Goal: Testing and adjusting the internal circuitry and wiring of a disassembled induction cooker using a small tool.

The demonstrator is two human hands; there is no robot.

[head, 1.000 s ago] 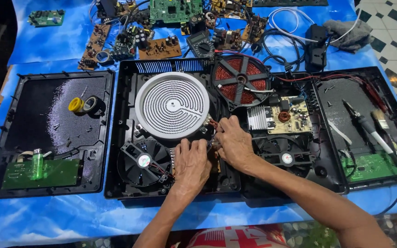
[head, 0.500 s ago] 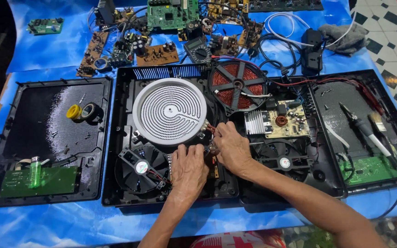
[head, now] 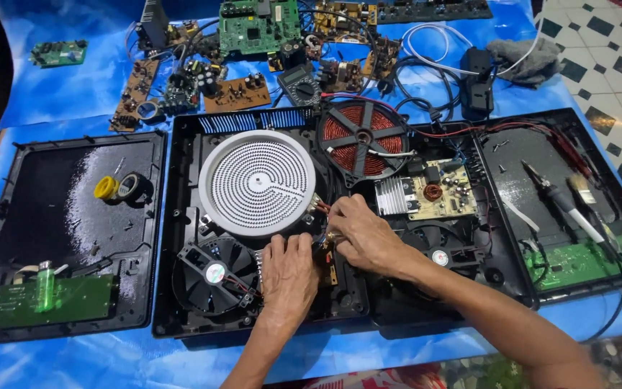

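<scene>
1. Left hand (head: 287, 270) lies flat, fingers loosely spread, on the open cooker base (head: 181, 216), holding nothing
2. Right hand (head: 363, 235) pinches thin wires (head: 323, 209) just ahead of it, beside the white round heating plate (head: 257, 184)
3. Wires look light, limp and fragile; grip the insulation, not the joints

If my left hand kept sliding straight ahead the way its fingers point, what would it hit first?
Most likely the white round heating plate: the left hand points up the picture, fingertips just short of the plate's near rim. Depth is hard to judge; small wires there could come first.
</scene>
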